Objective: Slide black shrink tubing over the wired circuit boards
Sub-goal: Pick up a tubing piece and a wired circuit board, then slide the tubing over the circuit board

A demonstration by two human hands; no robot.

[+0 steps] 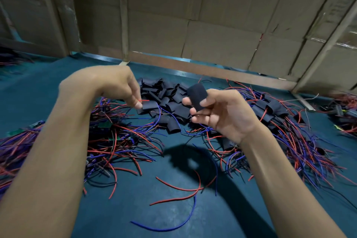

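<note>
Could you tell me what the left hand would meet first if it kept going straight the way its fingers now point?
Probably the pile of loose black tubing pieces: the left hand, pinching thin wires, points right and down toward its near edge. Depth is unclear, so it might pass just above them toward the right hand.

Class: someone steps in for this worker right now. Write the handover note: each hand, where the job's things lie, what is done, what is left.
Left hand: pinches thin wire ends.
Right hand: holds one black sleeve, raised above the mat.
Spare sleeves: heaped at the middle of the green mat.
Bare wired boards: piled on the left.
Sleeved boards: piled on the right.
Left: feed the wires into the held sleeve, then work through the left pile.
</note>
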